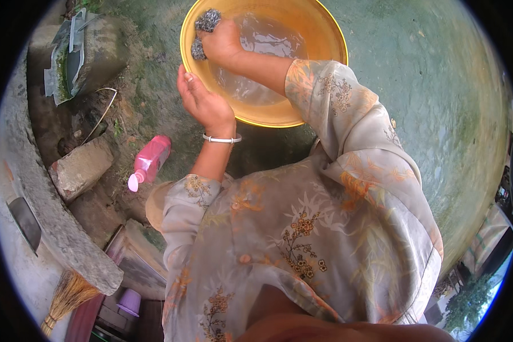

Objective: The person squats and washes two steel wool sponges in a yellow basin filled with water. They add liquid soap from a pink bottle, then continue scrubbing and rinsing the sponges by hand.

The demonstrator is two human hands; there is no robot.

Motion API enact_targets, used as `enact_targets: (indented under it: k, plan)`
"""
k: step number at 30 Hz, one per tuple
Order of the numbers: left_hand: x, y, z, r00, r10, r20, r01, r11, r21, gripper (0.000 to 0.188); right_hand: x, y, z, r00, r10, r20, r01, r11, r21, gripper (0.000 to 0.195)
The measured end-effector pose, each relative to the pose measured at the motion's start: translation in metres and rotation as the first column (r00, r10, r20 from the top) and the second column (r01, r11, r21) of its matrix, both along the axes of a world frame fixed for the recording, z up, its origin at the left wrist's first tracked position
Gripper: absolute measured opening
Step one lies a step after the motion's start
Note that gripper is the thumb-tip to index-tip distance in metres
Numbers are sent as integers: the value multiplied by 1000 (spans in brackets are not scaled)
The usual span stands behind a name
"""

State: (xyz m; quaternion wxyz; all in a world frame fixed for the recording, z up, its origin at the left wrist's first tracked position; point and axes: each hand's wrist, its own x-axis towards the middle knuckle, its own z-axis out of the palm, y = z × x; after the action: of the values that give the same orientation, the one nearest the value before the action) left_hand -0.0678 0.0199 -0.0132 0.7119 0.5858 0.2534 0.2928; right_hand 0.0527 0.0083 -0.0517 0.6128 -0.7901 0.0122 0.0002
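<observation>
A round yellow basin (325,25) with water (273,40) in its bottom stands before me on the ground. Inside it, against the left wall, my right hand (220,42) grips a grey metal scouring pad (208,20), which bulges out on two sides of the fist. My left hand (205,100) is cupped around the outside of the rim at the lower left, thumb against the edge and fingers partly hidden behind it. A white bangle (222,139) circles the left wrist. Left of that forearm, a pink plastic bottle (153,158) lies on its side, its pale cap pointing towards me.
Greenish concrete ground (431,107) spreads to the right. At left lie a brick (82,169), a broken piece of gutter (68,60) and a curved concrete ledge (55,171). A straw broom (70,295) and a small purple pot (129,302) are at lower left.
</observation>
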Motion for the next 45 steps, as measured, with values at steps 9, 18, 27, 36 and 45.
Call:
enact_targets:
  k: [9,18,27,36,45]
  plan:
    - [3,-1,3,1000,-24,-14,24,1000,-3,45,39,-11,7,943,-147,-300,198,969,149,23]
    - [0,-5,1,1000,-11,-10,12,1000,12,44,50,-13,-26,978,-79,-192,72,997,-39,20]
    - [2,4,3,1000,4,-3,-4,999,-37,42,11,-9,-1,934,296,-200,-297,954,22,34]
    - [4,0,-5,1000,15,-15,-15,1000,11,42,49,-27,-2,964,-79,-255,140,963,229,10]
    - [0,-2,5,1000,-12,14,12,1000,2,43,13,-17,7,985,171,25,-169,982,-80,24]
